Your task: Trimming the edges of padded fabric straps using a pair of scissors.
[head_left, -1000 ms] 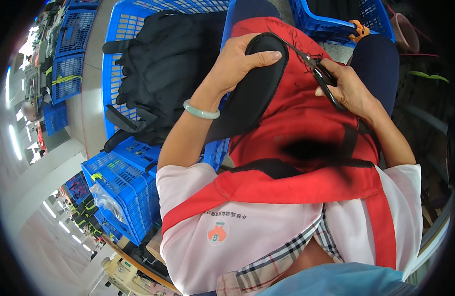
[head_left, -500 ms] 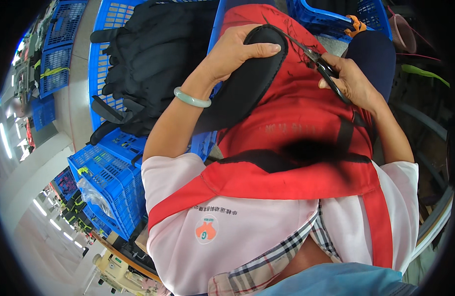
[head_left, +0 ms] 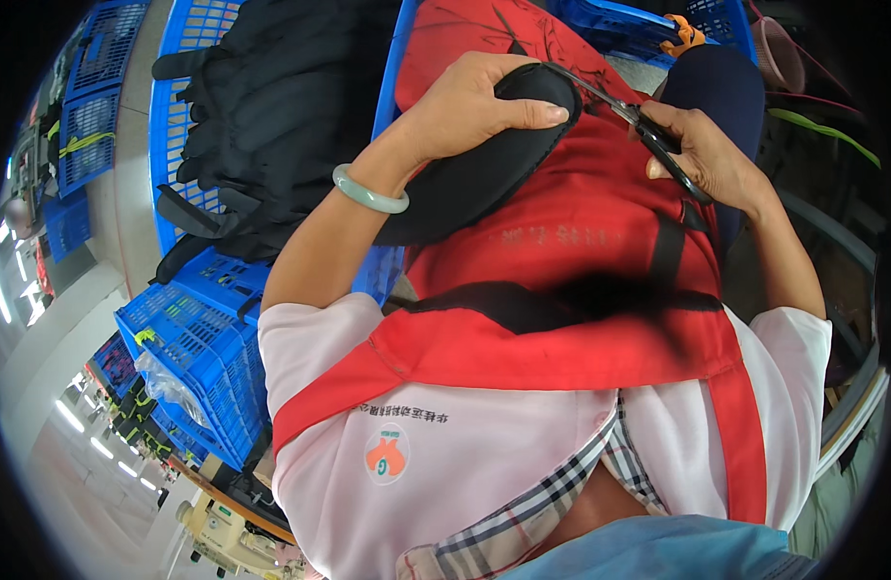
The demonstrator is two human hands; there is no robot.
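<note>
My left hand (head_left: 469, 106) grips a black padded strap piece (head_left: 494, 179) near its rounded end, thumb pressed on its face and fingers behind. The piece slopes down to the left, and its lower part passes behind my left forearm. In my right hand (head_left: 708, 155) is a pair of scissors (head_left: 653, 135) with dark handles. Their narrow blades point up and left, with the tips at the rounded end of the piece. Whether the blades are parted there is too small to tell. Dark thread scraps (head_left: 552, 43) lie on the red apron (head_left: 552, 261) over my lap.
A blue crate (head_left: 161, 145) at my left is heaped with black padded pieces (head_left: 271, 106). More blue crates (head_left: 199, 338) stand below it, one with a clear plastic bag. At the upper right are another blue crate (head_left: 610, 19) and a pink mesh basket (head_left: 780, 58).
The rounded end of the strap piece has tilted and shifted slightly right and down. My right hand and the scissors have moved slightly right and down with it. Both grips persist.
</note>
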